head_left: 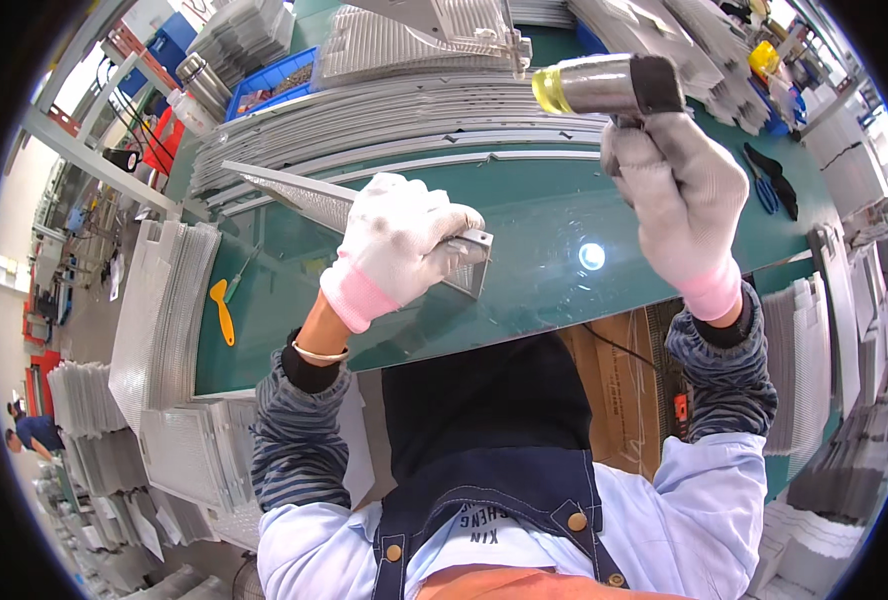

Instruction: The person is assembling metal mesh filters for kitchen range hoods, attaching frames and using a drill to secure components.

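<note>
- Left hand [401,243], white knit glove, fingers closed around a ribbed metal panel [309,197] on the green counter [544,215]; its long axis runs upper-left.
- Right hand [682,195] fully grips a cylindrical steel power tool [604,84], barrel pointing left.

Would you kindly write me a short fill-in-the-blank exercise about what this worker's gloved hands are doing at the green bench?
The left hand grips a long perforated metal ____.
The right hand holds a cylindrical metal power tool with a ____ band at its end.
Both hands wear white knit ____.
A yellow-handled tool lies on the ____ tabletop.

Missing words: panel; yellow; gloves; green
</note>
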The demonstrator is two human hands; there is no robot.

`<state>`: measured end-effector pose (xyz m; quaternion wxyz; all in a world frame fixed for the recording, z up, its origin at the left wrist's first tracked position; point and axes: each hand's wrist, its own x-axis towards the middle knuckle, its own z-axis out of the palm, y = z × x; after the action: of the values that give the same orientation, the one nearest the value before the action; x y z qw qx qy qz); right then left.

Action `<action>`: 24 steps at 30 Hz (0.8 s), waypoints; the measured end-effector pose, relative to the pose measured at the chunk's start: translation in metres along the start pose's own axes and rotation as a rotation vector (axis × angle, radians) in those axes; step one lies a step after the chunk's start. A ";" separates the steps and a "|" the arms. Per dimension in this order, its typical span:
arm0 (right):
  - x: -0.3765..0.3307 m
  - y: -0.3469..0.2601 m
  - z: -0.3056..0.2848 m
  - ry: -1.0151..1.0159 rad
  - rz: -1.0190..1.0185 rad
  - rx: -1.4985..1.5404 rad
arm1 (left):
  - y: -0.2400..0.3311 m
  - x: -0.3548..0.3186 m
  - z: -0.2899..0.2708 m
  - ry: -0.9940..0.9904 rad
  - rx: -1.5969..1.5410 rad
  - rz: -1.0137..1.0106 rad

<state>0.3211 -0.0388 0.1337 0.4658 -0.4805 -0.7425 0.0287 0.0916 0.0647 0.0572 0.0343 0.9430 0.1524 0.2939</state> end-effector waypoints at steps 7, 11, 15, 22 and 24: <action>0.003 -0.003 0.009 -0.358 -0.134 -0.220 | 0.001 0.001 0.002 0.043 0.017 -0.007; 0.009 -0.005 0.012 -0.625 -0.089 -0.330 | 0.001 -0.001 0.002 0.077 -0.007 0.013; -0.004 -0.004 0.021 -0.662 -0.012 -0.348 | -0.002 -0.005 0.008 0.127 0.039 0.057; 0.011 -0.006 0.009 -0.133 -0.122 -0.033 | 0.014 0.005 0.046 0.486 0.148 -0.060; 0.001 0.001 0.018 -0.377 -0.077 -0.160 | 0.013 0.005 0.053 0.580 0.134 -0.065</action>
<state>0.3085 -0.0303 0.1239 0.2795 -0.4732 -0.8344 0.0412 0.1284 0.0554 0.0180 -0.0633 0.8145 0.2051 0.5390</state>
